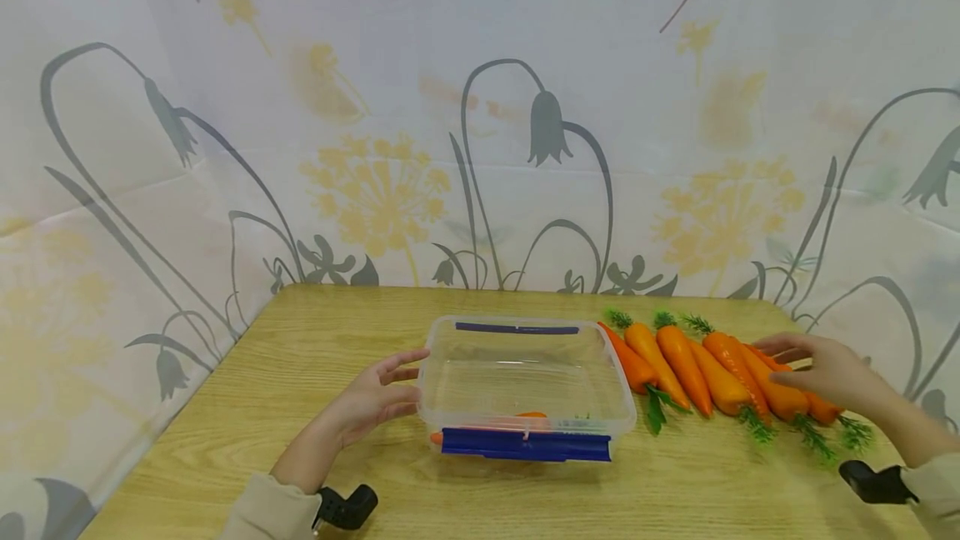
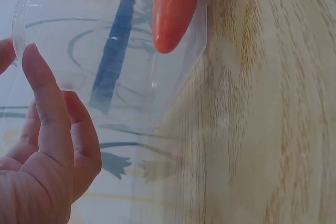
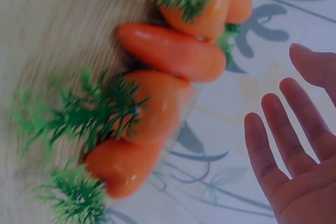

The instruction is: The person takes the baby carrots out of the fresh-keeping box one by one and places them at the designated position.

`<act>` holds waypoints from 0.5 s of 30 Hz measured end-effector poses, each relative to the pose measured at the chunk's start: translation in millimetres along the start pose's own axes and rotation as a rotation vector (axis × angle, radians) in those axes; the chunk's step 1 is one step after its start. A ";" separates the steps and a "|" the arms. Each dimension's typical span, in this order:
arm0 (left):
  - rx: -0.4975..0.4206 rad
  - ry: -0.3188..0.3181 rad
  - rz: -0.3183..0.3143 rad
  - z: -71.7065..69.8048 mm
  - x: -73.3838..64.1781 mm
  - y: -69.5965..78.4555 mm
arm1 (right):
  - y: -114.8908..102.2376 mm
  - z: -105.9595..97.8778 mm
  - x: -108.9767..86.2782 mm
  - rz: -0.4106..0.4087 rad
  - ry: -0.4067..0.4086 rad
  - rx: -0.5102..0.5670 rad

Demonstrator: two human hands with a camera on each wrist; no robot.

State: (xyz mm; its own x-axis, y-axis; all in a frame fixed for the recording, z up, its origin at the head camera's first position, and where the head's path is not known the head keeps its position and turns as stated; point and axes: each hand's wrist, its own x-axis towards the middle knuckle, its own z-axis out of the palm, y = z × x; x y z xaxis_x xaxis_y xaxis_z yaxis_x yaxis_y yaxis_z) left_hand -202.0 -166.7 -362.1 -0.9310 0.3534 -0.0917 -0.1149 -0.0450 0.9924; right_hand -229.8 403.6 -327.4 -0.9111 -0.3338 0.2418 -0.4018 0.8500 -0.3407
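Observation:
A clear plastic container [image 1: 495,382] with dark blue latches [image 1: 525,444] stands on the table in the head view. Inside it lies an orange carrot [image 2: 174,11], seen through the wall in the left wrist view. My left hand [image 1: 377,394] is at the container's left side, its extended fingertips at the rim. Several carrots [image 1: 684,365] with green tops lie side by side to the right of the container. Over the right end of that row is my right hand [image 1: 832,369], fingers spread and nothing held; the right wrist view shows its palm apart from the carrots.
The wood-grain table [image 1: 247,440] ends at the back against a flower-printed cloth [image 1: 375,107]. The leftmost carrot of the row lies close against the container's right side. Feathery green tops [image 1: 757,423] stick out toward the front.

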 end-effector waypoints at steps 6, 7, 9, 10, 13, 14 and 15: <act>-0.003 0.003 -0.002 0.1 -0.6 0.4 | -13.9 5.7 10.5 -0.050 0.019 0.011; -0.002 0.001 -0.001 0.2 -0.6 0.4 | -15.9 6.9 12.0 -0.066 0.022 0.021; -0.002 -0.001 0.000 0.1 -0.6 0.4 | -21.7 8.6 15.1 -0.098 0.024 0.027; -0.002 -0.002 -0.001 0.1 -0.6 0.3 | -24.8 9.6 16.4 -0.103 0.025 0.027; -0.004 0.000 -0.002 0.2 -0.4 0.0 | -33.4 12.0 20.5 -0.153 0.024 0.024; -0.005 0.002 -0.004 0.2 -0.4 0.1 | -36.5 13.2 21.6 -0.165 0.027 0.024; -0.006 0.003 -0.005 0.2 -0.4 0.0 | -39.4 14.4 22.7 -0.173 0.026 0.028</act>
State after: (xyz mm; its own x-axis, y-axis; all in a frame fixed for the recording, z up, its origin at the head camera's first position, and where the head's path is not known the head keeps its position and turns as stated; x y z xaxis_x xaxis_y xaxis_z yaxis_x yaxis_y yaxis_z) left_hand -201.5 -166.7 -362.0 -0.9314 0.3509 -0.0967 -0.1212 -0.0486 0.9914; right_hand -236.1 356.6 -321.6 -0.8254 -0.4632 0.3228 -0.5555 0.7687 -0.3172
